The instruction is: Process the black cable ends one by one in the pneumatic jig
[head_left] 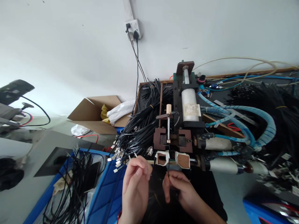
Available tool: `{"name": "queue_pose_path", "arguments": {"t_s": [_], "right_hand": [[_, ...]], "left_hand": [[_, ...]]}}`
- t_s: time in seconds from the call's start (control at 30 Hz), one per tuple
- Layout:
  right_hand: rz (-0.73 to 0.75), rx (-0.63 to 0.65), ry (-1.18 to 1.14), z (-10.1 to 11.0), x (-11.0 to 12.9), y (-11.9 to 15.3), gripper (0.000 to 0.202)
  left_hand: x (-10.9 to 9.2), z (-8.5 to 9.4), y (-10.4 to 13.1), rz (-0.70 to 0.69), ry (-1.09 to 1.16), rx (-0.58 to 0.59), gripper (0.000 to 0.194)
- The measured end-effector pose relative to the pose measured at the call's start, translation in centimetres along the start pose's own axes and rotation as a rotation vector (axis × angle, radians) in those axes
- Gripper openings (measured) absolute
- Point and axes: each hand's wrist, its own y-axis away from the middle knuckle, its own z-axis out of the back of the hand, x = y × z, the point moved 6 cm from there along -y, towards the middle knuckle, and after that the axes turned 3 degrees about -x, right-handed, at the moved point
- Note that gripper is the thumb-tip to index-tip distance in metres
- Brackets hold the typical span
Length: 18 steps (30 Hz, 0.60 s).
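In front of the machine, the right hand is pinching one black cable; its grip is closing thumb against forefinger, the cable running up between two wrapped blocks towards two brown clamps. The left hand is hovering alongside, fingers curling in, thumb near them; cannot tell whether its grip is holding anything.

Writing: one pale label is showing on the single upright white cylinder; its print is coming out too small to read.

Counts: one slim upright rod is standing over the gap between the clamps. Two pale cylinders are lying level at the right. Two blue bins are flanking the person, left and right. One open cardboard box is sitting beyond the left bin. One wall socket is carrying at least two black plugs. The cable bundle left of the machine is defying a count, silver ends pointing towards the person.
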Motion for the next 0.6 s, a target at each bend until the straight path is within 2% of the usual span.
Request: {"name": "queue_pose_path", "arguments": {"t_s": [0.43, 0.6], "right_hand": [[-0.030, -0.038, 0.011, 0.2, -0.2, -0.2, 0.039], [0.003, -0.023, 0.026, -0.2, 0.0, 0.1, 0.037]], "left_hand": [[0.0, 0.3, 0.1, 0.014, 0.000, -0.028, 0.009], [0.3, 1.0, 0.6, 0.043, -0.069, -0.106, 0.010]]}}
